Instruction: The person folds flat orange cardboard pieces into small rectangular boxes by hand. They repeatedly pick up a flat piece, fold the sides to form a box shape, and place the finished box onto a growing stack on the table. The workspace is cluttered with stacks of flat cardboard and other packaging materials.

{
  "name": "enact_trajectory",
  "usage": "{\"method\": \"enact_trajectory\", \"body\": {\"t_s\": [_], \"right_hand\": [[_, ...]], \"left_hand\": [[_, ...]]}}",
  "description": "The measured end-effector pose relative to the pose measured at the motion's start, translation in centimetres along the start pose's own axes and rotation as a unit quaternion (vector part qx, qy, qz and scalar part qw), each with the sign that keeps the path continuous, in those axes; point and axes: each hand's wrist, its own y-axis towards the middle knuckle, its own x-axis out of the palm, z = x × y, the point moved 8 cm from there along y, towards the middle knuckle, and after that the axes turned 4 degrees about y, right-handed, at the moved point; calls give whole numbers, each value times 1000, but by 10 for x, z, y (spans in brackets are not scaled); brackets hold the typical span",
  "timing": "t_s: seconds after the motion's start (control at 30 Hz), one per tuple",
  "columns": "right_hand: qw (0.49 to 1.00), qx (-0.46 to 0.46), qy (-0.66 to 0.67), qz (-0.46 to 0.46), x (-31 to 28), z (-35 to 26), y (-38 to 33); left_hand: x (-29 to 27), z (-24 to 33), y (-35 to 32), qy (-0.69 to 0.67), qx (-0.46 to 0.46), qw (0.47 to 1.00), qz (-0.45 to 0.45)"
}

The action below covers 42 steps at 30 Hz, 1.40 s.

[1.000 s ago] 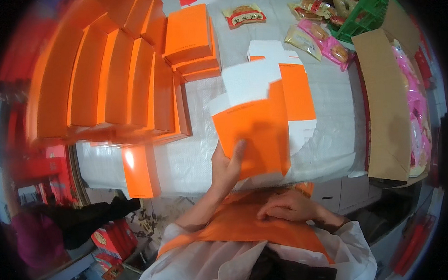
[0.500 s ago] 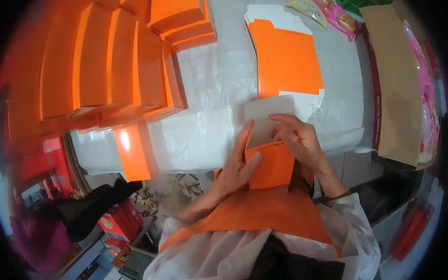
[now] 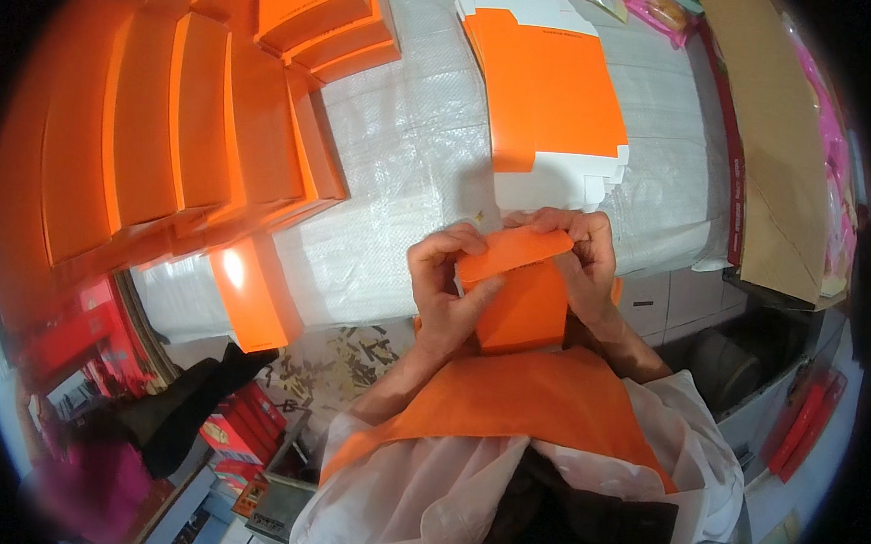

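Note:
An orange cardboard box [image 3: 522, 313] stands upright in front of my orange apron. Its top flap [image 3: 516, 253] is bent over toward me, orange face up. My left hand [image 3: 446, 290] grips the left end of the flap, fingers curled and thumb along the front edge. At the other end my right hand [image 3: 586, 263] pinches the flap, its thumb pressed down beside the box's upper right corner. The lower part of the box disappears behind the apron. Just beyond my hands lies a stack of flat orange-and-white box blanks [image 3: 555, 94].
Rows of orange boxes [image 3: 201, 120] crowd the table's left side, with a single one [image 3: 254, 294] at the near edge. A brown carton [image 3: 771, 140] holding pink packages stands right. Another person's dark sleeve [image 3: 201, 398] shows lower left.
The box's flap, upright with its pale inside showing before, is now folded over toward me. My right hand has gone from the flap's inside to its right end; both hands now grip it.

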Motion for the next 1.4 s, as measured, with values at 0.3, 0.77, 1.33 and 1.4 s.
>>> {"method": "enact_trajectory", "body": {"t_s": [0.3,0.77,1.33,1.4], "right_hand": [[996,6,-82,-28,10,-14,9],[992,96,-86,13,0,-9,6],[880,-134,-455,-10,-11,-110,157],[817,-184,-547,19,-70,-121,224]], "left_hand": [[13,18,20,183,-21,981,-62],[11,5,15,197,-68,971,-121],[-11,68,79,283,-169,933,-143],[-30,63,82,181,-130,975,-22]]}}
